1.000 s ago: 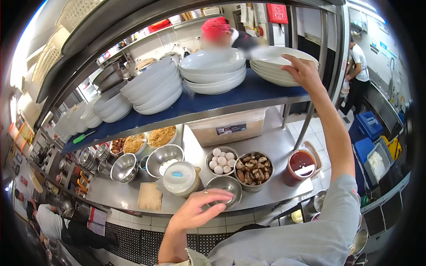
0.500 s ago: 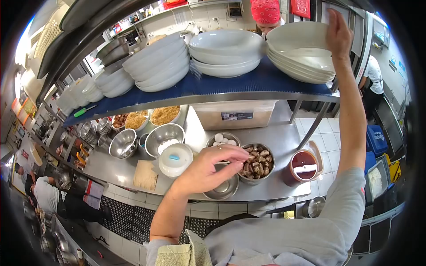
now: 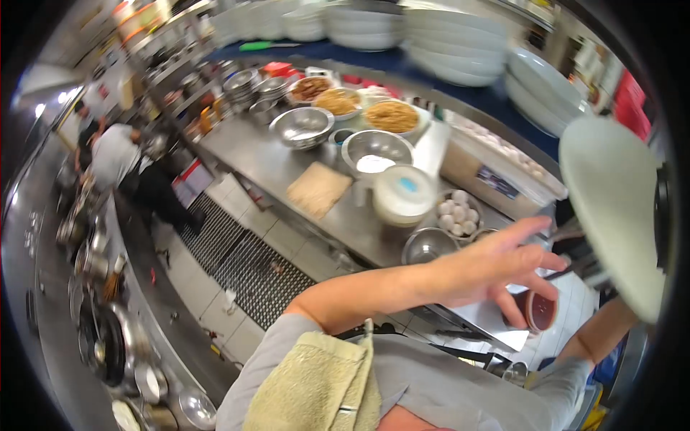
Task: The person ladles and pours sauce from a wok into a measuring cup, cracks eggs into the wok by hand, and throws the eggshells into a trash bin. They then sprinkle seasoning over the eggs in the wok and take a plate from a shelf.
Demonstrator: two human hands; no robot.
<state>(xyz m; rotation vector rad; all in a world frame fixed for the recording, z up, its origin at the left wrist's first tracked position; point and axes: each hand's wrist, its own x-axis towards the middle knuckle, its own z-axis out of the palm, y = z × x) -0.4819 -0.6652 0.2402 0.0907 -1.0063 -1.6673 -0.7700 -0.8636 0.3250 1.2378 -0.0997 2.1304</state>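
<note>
A wide white bowl [image 3: 607, 208] is tilted up in the air at the right. My right forearm [image 3: 602, 332] reaches up behind it; the fingers are hidden, but the bowl is held by that hand. My left hand [image 3: 516, 267] is stretched out with fingers spread and holds nothing. Its fingertips are left of the bowl, over the table's end. Below them is a container of dark red sauce [image 3: 540, 312]. A metal bowl of eggs [image 3: 458, 214] and a shallow metal bowl [image 3: 430, 246] lie near my left wrist.
A white lidded tub [image 3: 404, 195], a brown sheet [image 3: 319, 188] and metal bowls [image 3: 302, 126] stand on the steel table. White bowls [image 3: 456, 47] are stacked on the blue-lined shelf above. Two people [image 3: 118, 158] work at the far left. A black mat [image 3: 244, 251] covers the floor.
My right hand has taken a white bowl off the shelf stack and brought it down. The view has swung left and tilted. My left hand's fingers have spread, away from the mushroom bowl.
</note>
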